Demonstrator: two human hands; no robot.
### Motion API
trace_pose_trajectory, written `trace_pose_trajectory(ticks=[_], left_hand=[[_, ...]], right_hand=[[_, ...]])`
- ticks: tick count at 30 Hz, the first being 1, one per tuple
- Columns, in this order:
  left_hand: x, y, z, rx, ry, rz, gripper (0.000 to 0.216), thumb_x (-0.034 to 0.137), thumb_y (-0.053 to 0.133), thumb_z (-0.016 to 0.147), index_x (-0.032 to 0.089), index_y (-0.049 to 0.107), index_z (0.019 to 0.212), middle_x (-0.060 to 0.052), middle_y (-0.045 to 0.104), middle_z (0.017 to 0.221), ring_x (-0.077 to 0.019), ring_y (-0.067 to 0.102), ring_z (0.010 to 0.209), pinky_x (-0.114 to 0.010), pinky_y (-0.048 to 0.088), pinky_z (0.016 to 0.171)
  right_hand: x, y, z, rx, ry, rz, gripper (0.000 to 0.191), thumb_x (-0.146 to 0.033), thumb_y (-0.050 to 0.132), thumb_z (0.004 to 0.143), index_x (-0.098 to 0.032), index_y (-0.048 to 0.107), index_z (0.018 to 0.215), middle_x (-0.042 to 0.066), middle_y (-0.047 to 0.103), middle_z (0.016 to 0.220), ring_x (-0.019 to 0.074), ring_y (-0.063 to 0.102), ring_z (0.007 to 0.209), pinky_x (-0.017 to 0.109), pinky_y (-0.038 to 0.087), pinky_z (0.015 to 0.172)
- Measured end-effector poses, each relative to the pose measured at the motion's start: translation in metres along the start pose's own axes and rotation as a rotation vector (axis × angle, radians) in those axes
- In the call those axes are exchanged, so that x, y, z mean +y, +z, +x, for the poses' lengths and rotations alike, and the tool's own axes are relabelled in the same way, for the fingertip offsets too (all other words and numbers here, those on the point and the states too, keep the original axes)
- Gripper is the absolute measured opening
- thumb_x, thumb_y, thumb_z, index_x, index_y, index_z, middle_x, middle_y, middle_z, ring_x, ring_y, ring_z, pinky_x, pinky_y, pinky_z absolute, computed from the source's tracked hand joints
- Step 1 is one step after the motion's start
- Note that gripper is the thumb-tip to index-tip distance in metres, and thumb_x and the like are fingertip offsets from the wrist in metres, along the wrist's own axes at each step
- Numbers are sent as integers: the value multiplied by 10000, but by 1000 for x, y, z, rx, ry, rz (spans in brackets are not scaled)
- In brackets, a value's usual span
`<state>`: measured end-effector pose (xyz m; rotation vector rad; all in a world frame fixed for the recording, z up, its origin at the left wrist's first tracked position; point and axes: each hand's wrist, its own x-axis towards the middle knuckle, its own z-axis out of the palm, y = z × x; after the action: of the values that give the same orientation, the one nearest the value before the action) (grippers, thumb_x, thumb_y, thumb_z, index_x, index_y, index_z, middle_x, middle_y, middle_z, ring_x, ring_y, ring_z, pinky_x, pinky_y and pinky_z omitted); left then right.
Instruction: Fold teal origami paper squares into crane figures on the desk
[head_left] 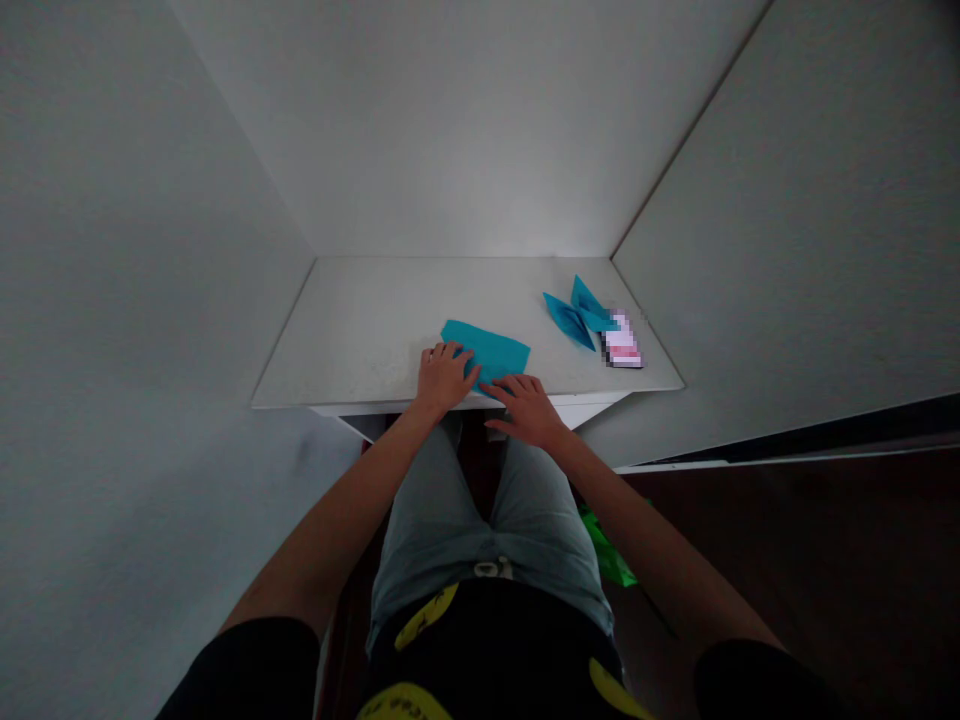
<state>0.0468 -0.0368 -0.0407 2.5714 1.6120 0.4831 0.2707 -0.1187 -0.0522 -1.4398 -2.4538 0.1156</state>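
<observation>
A sheet of blue paper (491, 352) lies flat near the front edge of the white table, its outline four-sided and slightly askew. On its left part rests my left hand (444, 375), fingers stretched out over the paper. My right hand (525, 408) lies at the paper's near edge, fingers extended and touching it, with the thumb over the table's front edge. Neither hand grips anything. To the right are two folded blue paper pieces (570, 320), pointed at both ends like small boats.
The white table (360, 320) stands in a corner, walls behind it and at both sides. At its right end lies a phone-like object (622, 345), its face pixelated, touching a folded piece. A green bag-like thing (611, 555) is on the floor at right.
</observation>
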Motion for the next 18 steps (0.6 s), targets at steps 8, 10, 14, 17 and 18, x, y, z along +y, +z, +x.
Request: trace_pose_trajectory(ticks=[8, 10, 14, 17, 18], left_hand=[[-25, 13, 2, -87, 162, -224, 406, 433, 495, 1155, 318, 772, 1429, -63, 616, 1638, -269, 537, 1546, -498, 379, 1339], [-27, 11, 2, -113, 184, -263, 426, 456, 457, 1169, 318, 776, 1415, -36, 641, 1627, -246, 546, 1550, -509, 318, 1378], [-26, 9, 1, -133, 176, -293, 432, 506, 546, 1130, 294, 738, 1454, -31, 649, 1631, -226, 533, 1578, -495, 271, 1404], [-23, 8, 0, -127, 170, -269, 479, 478, 601, 1103, 284, 668, 1536, -44, 632, 1648, -221, 533, 1580, -475, 265, 1409], [-21, 7, 0, -125, 170, -263, 486, 471, 588, 1109, 282, 651, 1552, -45, 624, 1657, -219, 527, 1586, -474, 262, 1411]], right_hand=[[41, -1, 3, 124, 134, 166, 212, -352, 613, 1099, -253, 787, 1170, 98, 816, 1230, 310, 718, 1177, 477, 507, 1050], [47, 1, 12, 155, 236, 209, 225, -401, 618, 1091, -240, 768, 1139, 102, 820, 1141, 307, 730, 1085, 460, 530, 987], [37, 2, 29, 213, 382, 175, 282, -343, 645, 1050, -215, 711, 1292, 134, 784, 1256, 323, 709, 1143, 468, 521, 996], [19, 0, 32, 226, 332, 58, 299, -240, 569, 1071, -232, 706, 1337, 135, 749, 1372, 327, 665, 1274, 501, 445, 1114], [13, -1, 31, 223, 293, 44, 298, -234, 542, 1087, -240, 710, 1333, 127, 745, 1393, 321, 654, 1302, 505, 417, 1147]])
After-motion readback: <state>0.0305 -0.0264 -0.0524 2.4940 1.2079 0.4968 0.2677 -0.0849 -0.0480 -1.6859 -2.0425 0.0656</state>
